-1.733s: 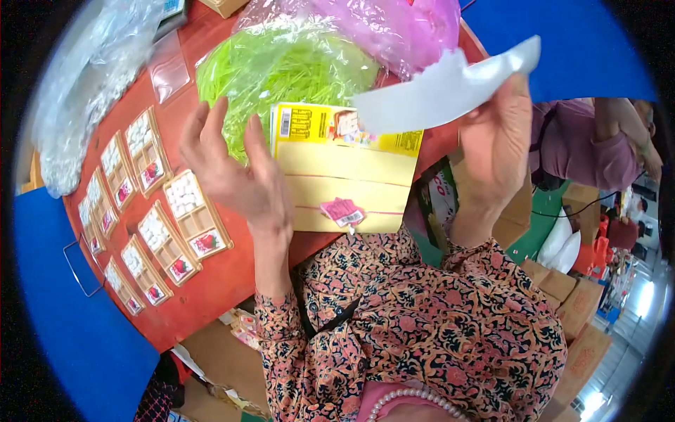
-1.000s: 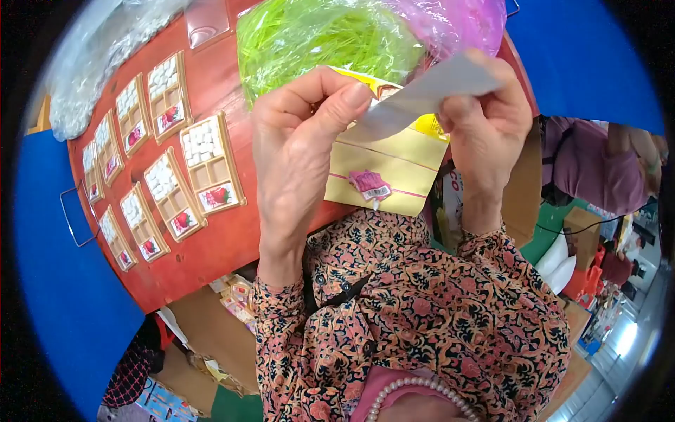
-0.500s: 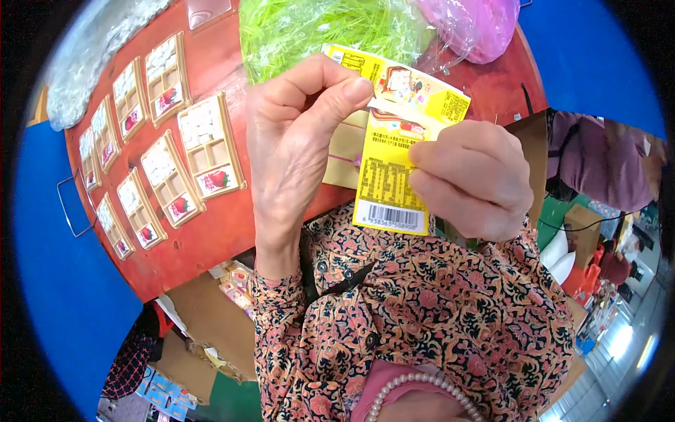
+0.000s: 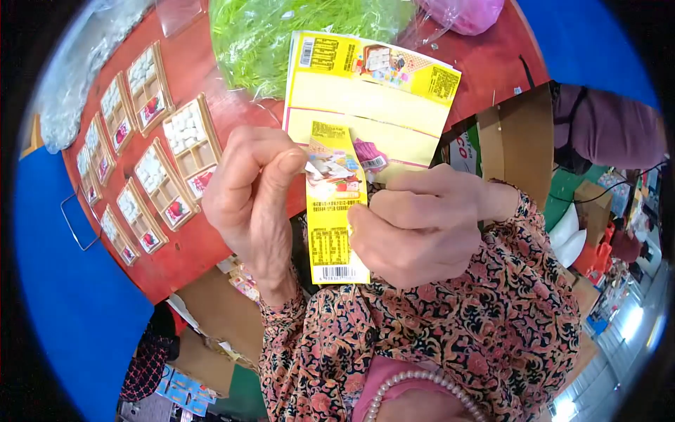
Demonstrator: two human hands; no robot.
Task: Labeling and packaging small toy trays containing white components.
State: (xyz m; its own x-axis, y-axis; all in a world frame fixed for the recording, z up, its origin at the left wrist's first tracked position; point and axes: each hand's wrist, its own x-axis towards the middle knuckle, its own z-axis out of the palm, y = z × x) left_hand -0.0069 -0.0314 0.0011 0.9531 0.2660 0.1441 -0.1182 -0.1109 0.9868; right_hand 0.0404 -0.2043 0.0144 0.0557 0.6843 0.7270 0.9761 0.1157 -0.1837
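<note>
A yellow printed sticker strip [image 4: 330, 246] with a barcode at its lower end hangs upright between my hands. My left hand [image 4: 253, 190] is closed in a pinch at the strip's upper left edge, where a small whitish bit shows by the fingertips. My right hand [image 4: 422, 218] grips the strip's right edge with curled fingers. Behind the strip is a sticker sheet [image 4: 358, 95], with a yellow printed band across the top and bare cream backing below. What supports the sheet's lower edge is hidden behind my hands.
On the red table [image 4: 232, 112], at the left, several tan compartment trays [image 4: 188, 133] hold white pieces and strawberry-picture cards. Bags of green shreds [image 4: 246, 49] and pink material [image 4: 464, 14] lie at the far side. Cardboard boxes [image 4: 517, 133] stand at the right.
Both hands have moved left and nearer to me with the strip. The strip now stands apart from the sheet's top band, and more of the sheet's cream backing shows.
</note>
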